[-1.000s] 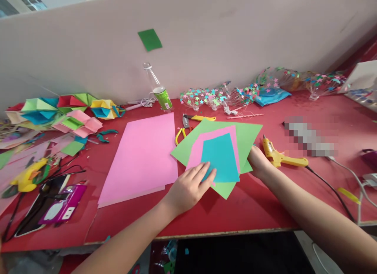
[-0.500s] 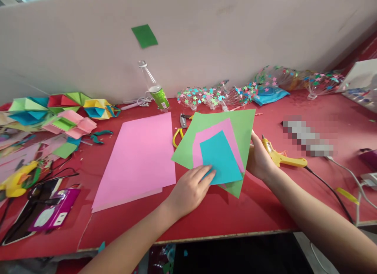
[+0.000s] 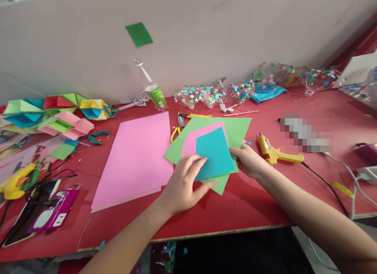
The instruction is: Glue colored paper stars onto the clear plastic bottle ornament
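A blue sheet of paper [image 3: 213, 152] lies on top of a smaller stack, over a pink sheet [image 3: 190, 142] and green sheets [image 3: 238, 128] turned at different angles. My left hand [image 3: 182, 183] rests at the blue sheet's lower left, fingers spread, fingertips on it and the thumb over the green paper. At the right edge of the blue sheet my right hand [image 3: 249, 160] pinches its side; the fingers underneath are hidden. Large pink sheets [image 3: 135, 156] lie flat to the left of the stack.
A yellow hot glue gun [image 3: 275, 152] lies right of my right hand, its cord trailing frontward. Behind the stack are pliers [image 3: 176, 134] and a yellow cutter knife [image 3: 200, 115]. A bottle [image 3: 154, 93] stands near the wall. Folded paper ornaments [image 3: 61, 116] and a phone [image 3: 29, 211] are left.
My right hand has shifted from the green sheets' right edge to the blue sheet's side. The stack, tilted up half a second ago, has lowered. My left fingers have spread wider.
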`<state>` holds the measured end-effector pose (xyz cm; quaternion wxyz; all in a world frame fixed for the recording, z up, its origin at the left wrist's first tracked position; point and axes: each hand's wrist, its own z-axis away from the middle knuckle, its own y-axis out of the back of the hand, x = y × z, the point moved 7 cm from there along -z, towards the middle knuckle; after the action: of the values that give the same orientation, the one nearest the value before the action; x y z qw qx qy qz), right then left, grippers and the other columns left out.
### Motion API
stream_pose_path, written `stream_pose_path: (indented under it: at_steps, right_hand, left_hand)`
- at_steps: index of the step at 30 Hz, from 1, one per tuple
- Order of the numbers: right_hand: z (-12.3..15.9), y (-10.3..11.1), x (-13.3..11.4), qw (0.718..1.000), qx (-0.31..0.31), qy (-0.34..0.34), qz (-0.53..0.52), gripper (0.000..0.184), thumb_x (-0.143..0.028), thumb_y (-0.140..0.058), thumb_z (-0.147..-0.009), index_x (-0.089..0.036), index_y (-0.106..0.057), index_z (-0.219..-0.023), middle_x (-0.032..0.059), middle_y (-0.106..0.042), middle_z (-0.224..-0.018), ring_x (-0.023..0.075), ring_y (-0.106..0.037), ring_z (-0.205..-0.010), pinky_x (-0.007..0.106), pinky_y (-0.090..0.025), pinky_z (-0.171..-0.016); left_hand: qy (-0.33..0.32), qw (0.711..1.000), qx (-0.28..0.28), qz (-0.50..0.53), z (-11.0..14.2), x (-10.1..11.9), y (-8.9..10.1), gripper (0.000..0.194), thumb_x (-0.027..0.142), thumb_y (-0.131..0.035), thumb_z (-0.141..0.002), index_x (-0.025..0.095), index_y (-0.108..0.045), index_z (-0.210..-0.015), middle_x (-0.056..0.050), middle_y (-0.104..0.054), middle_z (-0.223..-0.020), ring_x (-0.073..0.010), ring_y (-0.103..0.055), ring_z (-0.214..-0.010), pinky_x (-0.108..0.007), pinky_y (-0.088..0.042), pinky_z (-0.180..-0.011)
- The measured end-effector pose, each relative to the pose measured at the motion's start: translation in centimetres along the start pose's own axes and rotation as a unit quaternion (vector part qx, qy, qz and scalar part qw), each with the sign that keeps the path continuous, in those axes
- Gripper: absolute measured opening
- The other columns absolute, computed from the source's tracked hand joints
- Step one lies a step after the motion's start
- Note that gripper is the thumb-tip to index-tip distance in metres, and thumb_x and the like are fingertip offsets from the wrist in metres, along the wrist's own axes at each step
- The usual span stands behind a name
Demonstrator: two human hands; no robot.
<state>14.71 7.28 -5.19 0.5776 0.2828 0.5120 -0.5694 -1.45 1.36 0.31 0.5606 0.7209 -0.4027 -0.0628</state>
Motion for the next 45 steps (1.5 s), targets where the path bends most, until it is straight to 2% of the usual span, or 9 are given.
stream_pose_path:
  at_steps: [4,13,23,26,29,32,36,41,45]
  right_hand:
    - [0.7,-1.0,-0.4,0.998,-0.034,-0.028,-0.037,0.036,-0.038,-0.069,-0.073,-0.022,-0.065,-0.105,0.0059,-0.074,-0.091,0.0241,-0.070,-0.086,0.034,-0.058,-0.074]
    - [1.2,-1.2,-0.1,0.987,-0.107,-0.054,-0.106,0.038,-0.025,-0.070,-0.074,-0.021,-0.062,-0.112,0.0059,-0.072,-0.107,0.0207,-0.068,-0.096,0.038,-0.056,-0.087]
    - [0.4,0.8,0.9,0.998,0.021,-0.051,-0.031,0.030,-0.027,-0.070,-0.073,-0.021,-0.066,-0.102,0.0065,-0.075,-0.098,0.0243,-0.071,-0.081,0.038,-0.059,-0.077]
    - [0.1,1.7,0.5,0.998,0.041,-0.040,-0.009,0.036,-0.017,-0.071,-0.067,-0.023,-0.066,-0.102,0.0042,-0.075,-0.094,0.0238,-0.071,-0.076,0.038,-0.058,-0.073]
    - [0.2,2.6,-0.2,0.998,0.042,-0.036,-0.010,0.038,-0.020,-0.071,-0.067,-0.024,-0.065,-0.104,0.0039,-0.075,-0.097,0.0240,-0.071,-0.076,0.038,-0.059,-0.072]
    - [0.3,3.1,-0.7,0.999,0.032,-0.038,-0.012,0.041,-0.023,-0.074,-0.065,-0.024,-0.064,-0.105,0.0050,-0.075,-0.100,0.0254,-0.072,-0.078,0.040,-0.060,-0.072]
    - [0.0,3.2,-0.6,0.999,0.023,-0.040,-0.010,0.045,-0.027,-0.075,-0.065,-0.023,-0.064,-0.108,0.0068,-0.074,-0.101,0.0266,-0.072,-0.083,0.039,-0.060,-0.073]
    - [-0.6,2.4,0.0,0.998,-0.028,-0.060,0.013,0.045,-0.025,-0.078,-0.059,-0.018,-0.068,-0.103,0.0074,-0.075,-0.099,0.0278,-0.071,-0.091,0.039,-0.059,-0.079]
    - [-0.7,2.4,0.0,0.993,-0.077,-0.069,0.049,0.039,-0.025,-0.078,-0.060,-0.016,-0.071,-0.097,0.0077,-0.075,-0.099,0.0273,-0.070,-0.094,0.038,-0.056,-0.085]
  left_hand:
    - [-0.025,0.998,-0.042,-0.027,0.0,0.1,-1.3,0.078,0.026,-0.065,-0.078,0.016,-0.027,-0.146,-0.023,-0.038,-0.147,-0.0396,-0.041,-0.134,-0.057,-0.044,-0.104]
    - [0.043,0.991,-0.121,0.022,-0.2,-2.3,-1.7,0.078,-0.004,-0.042,-0.072,0.027,-0.036,-0.144,-0.008,-0.047,-0.146,-0.0244,-0.046,-0.134,-0.046,-0.044,-0.108]
    - [0.020,0.977,-0.185,0.099,0.1,-1.4,-2.2,0.059,0.041,-0.060,-0.086,0.032,-0.040,-0.141,-0.009,-0.039,-0.152,-0.0276,-0.038,-0.139,-0.046,-0.044,-0.107]
    - [0.116,0.990,-0.006,0.080,-0.7,-5.7,-0.1,0.047,0.034,-0.056,-0.089,0.025,-0.046,-0.134,-0.012,-0.046,-0.145,-0.0269,-0.042,-0.136,-0.048,-0.039,-0.110]
    - [0.276,0.937,0.201,0.065,0.3,-11.3,2.8,0.052,0.031,-0.061,-0.082,0.014,-0.047,-0.129,-0.020,-0.047,-0.140,-0.0310,-0.040,-0.136,-0.051,-0.032,-0.113]
    - [0.399,0.855,0.159,0.289,1.2,-14.8,2.0,0.052,0.030,-0.061,-0.077,0.015,-0.049,-0.126,-0.016,-0.063,-0.123,-0.0298,-0.061,-0.115,-0.048,-0.049,-0.098]
    - [0.373,0.807,0.107,0.446,1.1,-13.6,2.5,0.043,0.030,-0.068,-0.073,0.014,-0.059,-0.111,-0.010,-0.074,-0.098,-0.0265,-0.072,-0.085,-0.041,-0.057,-0.078]
    - [0.229,0.871,0.272,0.338,0.1,-11.2,8.0,0.029,0.030,-0.072,-0.075,0.018,-0.067,-0.101,-0.004,-0.074,-0.102,-0.0223,-0.068,-0.099,-0.033,-0.054,-0.088]
    - [0.152,0.872,0.364,0.288,-0.4,-10.4,11.0,0.021,0.027,-0.073,-0.076,0.020,-0.069,-0.096,-0.005,-0.073,-0.101,-0.0224,-0.063,-0.107,-0.031,-0.049,-0.095]
